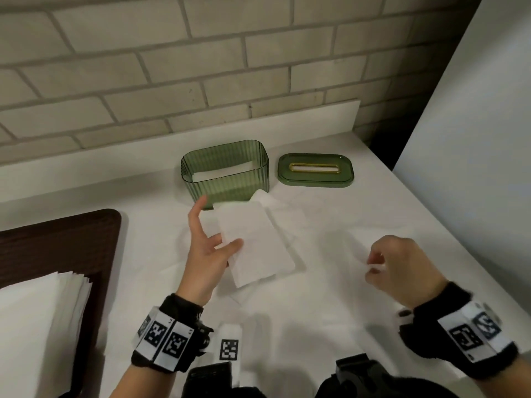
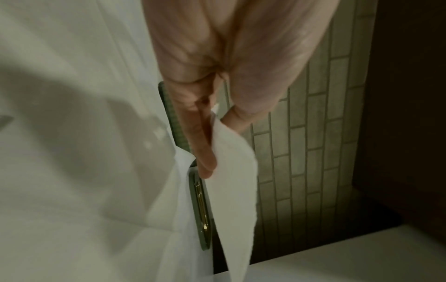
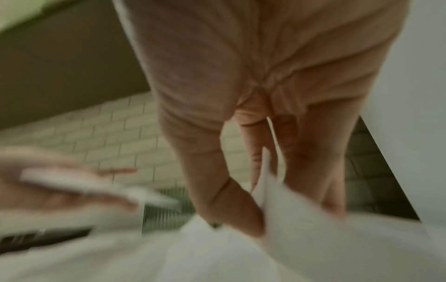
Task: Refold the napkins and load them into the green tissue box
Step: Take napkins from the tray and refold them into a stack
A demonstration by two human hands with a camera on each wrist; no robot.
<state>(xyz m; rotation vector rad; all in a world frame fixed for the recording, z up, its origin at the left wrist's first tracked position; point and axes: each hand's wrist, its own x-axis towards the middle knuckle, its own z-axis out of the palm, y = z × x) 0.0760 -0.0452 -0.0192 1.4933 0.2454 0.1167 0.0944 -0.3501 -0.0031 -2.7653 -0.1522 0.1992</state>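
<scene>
The green ribbed tissue box (image 1: 227, 185) stands open at the back of the white table, with a white napkin (image 1: 221, 172) lying inside. Its green lid (image 1: 315, 170) with a gold-rimmed slot lies to its right. My left hand (image 1: 224, 244) pinches a folded white napkin (image 1: 255, 245) just in front of the box; in the left wrist view the thumb (image 2: 202, 148) presses on this napkin (image 2: 231, 171). My right hand (image 1: 373, 264) pinches the edge of another white napkin (image 3: 313, 238) low over the table, at the right.
A dark brown tray (image 1: 71, 239) at the left holds a stack of white napkins (image 1: 34, 311). More white sheets lie flat on the table (image 1: 330, 297) under my hands. A brick wall runs behind the box; a white panel (image 1: 474, 139) rises at the right.
</scene>
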